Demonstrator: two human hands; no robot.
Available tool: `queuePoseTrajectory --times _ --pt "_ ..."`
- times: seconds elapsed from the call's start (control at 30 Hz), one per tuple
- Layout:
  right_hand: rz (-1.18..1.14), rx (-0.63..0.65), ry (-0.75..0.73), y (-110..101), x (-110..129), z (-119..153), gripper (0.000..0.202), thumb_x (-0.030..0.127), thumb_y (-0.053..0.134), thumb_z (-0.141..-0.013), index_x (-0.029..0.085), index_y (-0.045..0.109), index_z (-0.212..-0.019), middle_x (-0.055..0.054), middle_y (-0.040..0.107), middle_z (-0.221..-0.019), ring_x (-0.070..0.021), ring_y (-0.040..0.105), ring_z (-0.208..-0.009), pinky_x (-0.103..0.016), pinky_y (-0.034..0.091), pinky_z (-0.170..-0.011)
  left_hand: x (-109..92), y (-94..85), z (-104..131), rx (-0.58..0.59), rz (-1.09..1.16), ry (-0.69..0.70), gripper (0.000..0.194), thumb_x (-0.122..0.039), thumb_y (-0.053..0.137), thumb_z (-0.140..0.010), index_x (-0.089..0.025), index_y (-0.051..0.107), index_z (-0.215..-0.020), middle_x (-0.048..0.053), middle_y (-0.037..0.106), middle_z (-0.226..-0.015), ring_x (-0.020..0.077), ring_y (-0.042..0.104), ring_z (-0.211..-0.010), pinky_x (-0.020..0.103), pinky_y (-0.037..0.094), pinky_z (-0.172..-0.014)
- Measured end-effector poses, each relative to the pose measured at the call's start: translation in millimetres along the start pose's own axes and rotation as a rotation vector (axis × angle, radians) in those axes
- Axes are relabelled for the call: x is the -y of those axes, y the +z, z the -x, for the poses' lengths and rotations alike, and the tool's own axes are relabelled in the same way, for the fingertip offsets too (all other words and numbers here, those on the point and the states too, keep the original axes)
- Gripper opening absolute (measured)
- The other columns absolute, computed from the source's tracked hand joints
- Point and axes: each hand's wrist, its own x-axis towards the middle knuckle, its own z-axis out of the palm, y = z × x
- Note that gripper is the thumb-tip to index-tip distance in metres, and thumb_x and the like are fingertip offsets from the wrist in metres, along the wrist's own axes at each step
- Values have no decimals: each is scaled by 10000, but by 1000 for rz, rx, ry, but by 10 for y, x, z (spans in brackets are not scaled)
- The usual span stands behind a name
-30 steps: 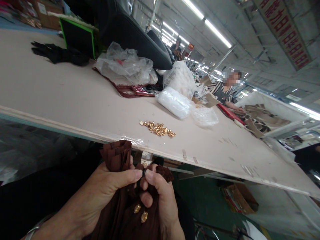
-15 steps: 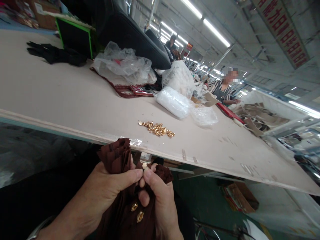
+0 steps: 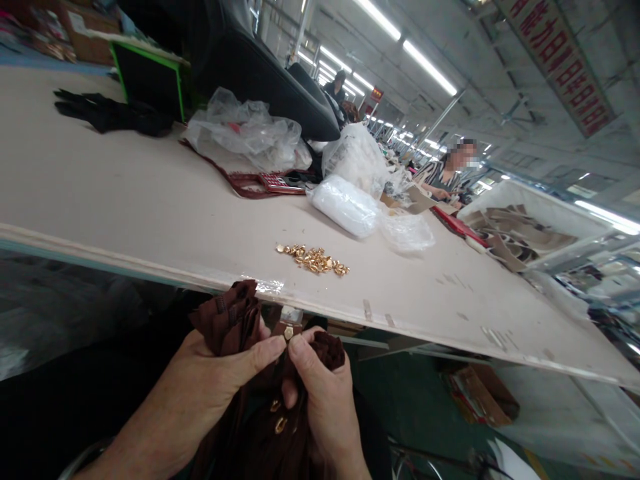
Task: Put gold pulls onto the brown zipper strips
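My left hand [image 3: 220, 373] is closed around a folded bundle of brown zipper tape [image 3: 225, 319], whose layered ends stick up above the fingers. Opposite it, my right hand [image 3: 325, 393] grips another gathered part of the brown tape [image 3: 329, 350]. Between the two thumb tips a small gold zipper slider [image 3: 289, 332] shows, with both thumbs close against it. Lower down, gold sliders [image 3: 281, 425] hang on the brown tape between my hands. On the table just beyond lies a small heap of gold sliders [image 3: 316, 260]. My fingertips behind the tape are partly hidden.
The table [image 3: 125, 193] has its front edge just beyond my hands. Clear plastic bags [image 3: 345, 203], a red calculator [image 3: 283, 182], a black glove-like item [image 3: 110, 110] and a large black bag-like object [image 3: 265, 73] lie on it. Another person [image 3: 445, 177] works at the right back.
The gold slider between my thumbs has turned a little, and the hanging sliders have shifted slightly. Both hands keep their grip in nearly the same place.
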Motion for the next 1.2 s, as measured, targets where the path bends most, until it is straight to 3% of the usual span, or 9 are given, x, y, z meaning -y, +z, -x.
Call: queuePoseTrajectory --times 0.27,0.47,0.63,0.7,0.77,0.97,1.07,1.2 --pt "389 -26 -182 30 285 -57 304 404 679 -827 165 576 -668 57 515 -475 -78 451 -432 -187 370 -436 -21 23 -15 17 -75 -18 296 -314 894 -575 -192 649 -687 -41 684 -625 139 629 -577 228 535 -574" --pt "814 -166 -485 160 364 -69 252 333 592 -888 188 562 -684 22 581 -610 -123 523 -551 -237 381 -534 -82 41 20 58 -35 -86 304 -363 875 -602 -182 635 -648 -51 614 -537 95 530 -496 183 425 -478" --pt "1101 -363 -618 241 568 -273 227 285 600 -874 197 536 -675 15 591 -612 -150 527 -563 -275 332 -572 -124 69 7 91 -31 -111 282 -342 863 -629 -194 652 -743 -33 677 -649 136 614 -594 220 481 -558" --pt "1093 -427 -649 252 659 -366 226 294 613 -870 199 543 -678 17 588 -601 -155 523 -566 -282 334 -584 -140 93 9 89 -23 -108 287 -322 869 -617 -196 643 -740 -32 692 -670 146 632 -614 234 499 -583" --pt "1013 -413 -648 251 714 -423 243 325 624 -867 202 547 -673 21 583 -590 -158 524 -572 -280 344 -582 -148 118 13 82 -24 -99 283 -308 872 -604 -191 645 -726 -24 704 -678 154 645 -624 243 508 -594" --pt "545 -13 -487 152 675 -355 284 403 620 -884 193 558 -704 61 528 -523 -114 483 -496 -234 376 -515 -145 168 -1 30 -28 -107 262 -254 862 -581 -182 690 -764 6 746 -698 184 685 -627 268 533 -603" --pt "409 90 -505 68 615 -266 273 365 649 -879 186 557 -695 53 533 -592 -100 473 -559 -223 377 -553 -132 147 3 62 -55 -55 264 -236 849 -603 -189 728 -833 18 780 -773 198 718 -710 270 557 -662" --pt "151 173 -407 -19 516 -94 226 344 692 -851 206 552 -740 35 586 -701 -114 530 -623 -237 426 -604 -74 60 97 131 -161 -60 293 -284 871 -597 -189 738 -841 16 778 -734 217 724 -681 284 572 -628"
